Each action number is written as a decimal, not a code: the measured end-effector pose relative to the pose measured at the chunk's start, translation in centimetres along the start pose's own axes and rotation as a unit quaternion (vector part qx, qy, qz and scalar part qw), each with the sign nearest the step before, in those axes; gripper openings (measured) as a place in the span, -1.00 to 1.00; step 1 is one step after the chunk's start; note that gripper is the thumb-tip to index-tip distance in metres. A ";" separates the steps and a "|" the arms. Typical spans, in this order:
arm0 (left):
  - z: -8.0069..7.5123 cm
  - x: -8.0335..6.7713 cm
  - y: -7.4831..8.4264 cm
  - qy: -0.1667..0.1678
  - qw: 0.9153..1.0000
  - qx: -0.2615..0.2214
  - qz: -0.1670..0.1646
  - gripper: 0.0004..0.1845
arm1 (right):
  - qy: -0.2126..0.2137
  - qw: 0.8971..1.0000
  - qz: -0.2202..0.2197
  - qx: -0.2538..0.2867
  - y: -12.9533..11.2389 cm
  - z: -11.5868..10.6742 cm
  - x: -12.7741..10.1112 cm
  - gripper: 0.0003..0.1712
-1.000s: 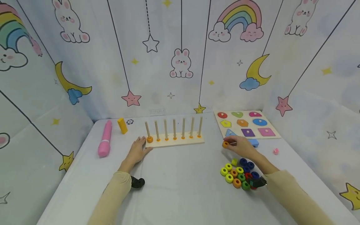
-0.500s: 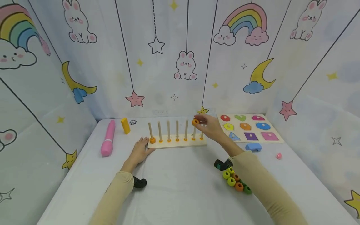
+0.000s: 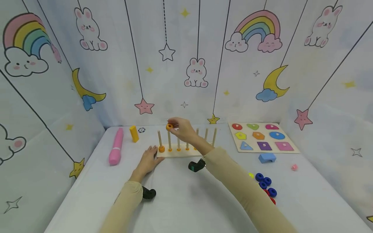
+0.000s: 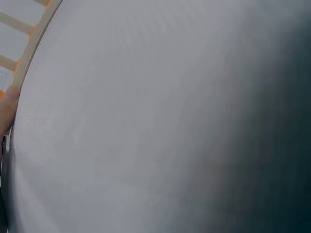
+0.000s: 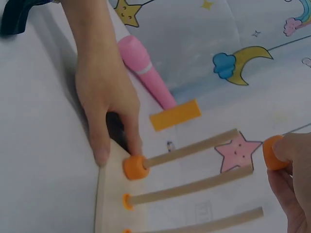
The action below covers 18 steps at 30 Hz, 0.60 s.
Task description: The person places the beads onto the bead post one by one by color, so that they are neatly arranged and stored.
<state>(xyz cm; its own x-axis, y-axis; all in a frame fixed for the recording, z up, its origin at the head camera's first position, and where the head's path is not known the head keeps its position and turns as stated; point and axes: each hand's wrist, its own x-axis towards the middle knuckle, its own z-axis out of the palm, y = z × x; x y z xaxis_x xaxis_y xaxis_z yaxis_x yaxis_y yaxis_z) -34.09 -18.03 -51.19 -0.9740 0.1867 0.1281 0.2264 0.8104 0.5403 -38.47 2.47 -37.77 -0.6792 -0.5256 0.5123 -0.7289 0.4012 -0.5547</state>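
Note:
A wooden peg rack [image 3: 175, 153] [image 5: 109, 204] with several upright pegs stands mid-table. An orange ring [image 3: 161, 149] [image 5: 135, 167] sits at the foot of its leftmost peg. My right hand [image 3: 178, 127] [image 5: 291, 167] pinches another orange ring [image 3: 169, 126] [image 5: 272, 153] just above the top of the second peg from the left. My left hand [image 3: 149, 160] [image 5: 104, 97] rests flat on the table with its fingers against the rack's left end. In the left wrist view only a fingertip [image 4: 7, 109] and the rack's edge [image 4: 34, 41] show.
A pile of blue, red and yellow rings [image 3: 265, 186] lies at the right front, partly behind my right forearm. A shape puzzle board [image 3: 262, 137], a blue block [image 3: 267, 158], a pink cylinder [image 3: 116, 147] and a yellow block [image 3: 134, 133] lie around the table.
My right hand carried the orange ring from beside the ring pile, across the rack's right end, leftward to above the second peg. The left hand stayed at the rack's left end.

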 end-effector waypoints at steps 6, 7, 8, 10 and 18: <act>-0.1 0.0 0.0 0.009 1.000 0.001 0.008 -0.24 | -0.033 0.999 0.011 -0.006 -0.2 2.4 1.7 -0.65; -0.1 0.1 0.1 0.013 1.000 0.001 0.013 -0.24 | -0.036 0.999 0.009 -0.009 -0.2 2.6 1.9 -0.66; -0.1 0.2 0.1 0.014 1.000 0.002 0.013 -0.24 | -0.037 0.999 0.008 -0.013 -0.1 2.8 2.0 -0.67; -0.2 0.3 0.1 0.019 1.000 0.004 0.013 -0.25 | -0.038 0.999 0.009 -0.018 -0.1 3.1 2.3 -0.69; 0.1 0.4 -0.4 0.008 1.000 0.015 -0.002 -0.23 | -0.061 0.997 0.012 -0.036 0.0 3.9 2.5 -0.65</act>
<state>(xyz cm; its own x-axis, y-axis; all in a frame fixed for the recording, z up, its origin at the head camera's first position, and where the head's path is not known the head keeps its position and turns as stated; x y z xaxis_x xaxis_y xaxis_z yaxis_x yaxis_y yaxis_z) -34.57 -18.21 -51.45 -0.9745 0.1754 0.1400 0.2230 0.8274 0.5155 -39.83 -1.76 -39.06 -0.6846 -0.6007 0.4129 -0.7194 0.4655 -0.5155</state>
